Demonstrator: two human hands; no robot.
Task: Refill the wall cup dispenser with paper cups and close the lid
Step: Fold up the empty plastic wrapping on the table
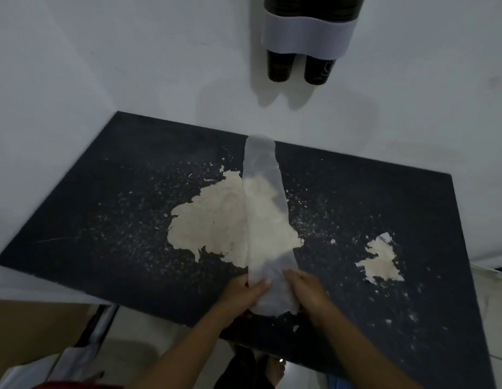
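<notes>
The wall cup dispenser [306, 37] hangs at the top of the view, a dark tube body with a white band around its base. Two black paper cups [279, 67] stick out of its underside side by side. Its lid is out of frame. A long translucent plastic sleeve [262, 192] lies flat on the dark table [118, 206], running from the wall towards me. My left hand [244, 290] and my right hand [306, 290] both grip the sleeve's near end at the table's front edge. The sleeve looks see-through, and I cannot tell if any cups are inside.
The table top has a large pale peeled patch [216, 220] under the sleeve and a smaller one [381, 262] to the right, with flecks all around. A brown cardboard box [33, 332] stands at the lower left. A white wall lies behind and to the left.
</notes>
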